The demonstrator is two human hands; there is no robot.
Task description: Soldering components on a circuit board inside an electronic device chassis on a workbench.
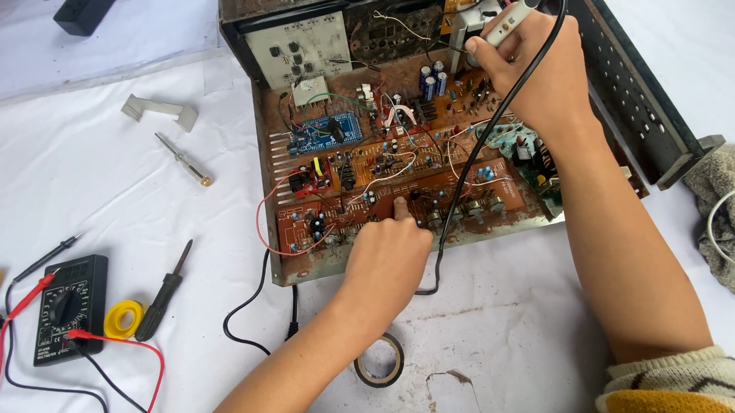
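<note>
The right hand (542, 73) is closed in a pen grip on one soldering iron (511, 17), its long axis running from 1 o'clock down to 7 o'clock, tip toward the blue capacitors (431, 77). The left hand (385, 262) is loosely curled, holds nothing, and presses one finger on the brown board (386, 170) at its 6 o'clock edge. The iron lies at 1 o'clock from the left hand; the right hand is nearer. At 9 o'clock: one multimeter (67, 308), two screwdrivers (162, 296), two tape rolls (379, 362).
</note>
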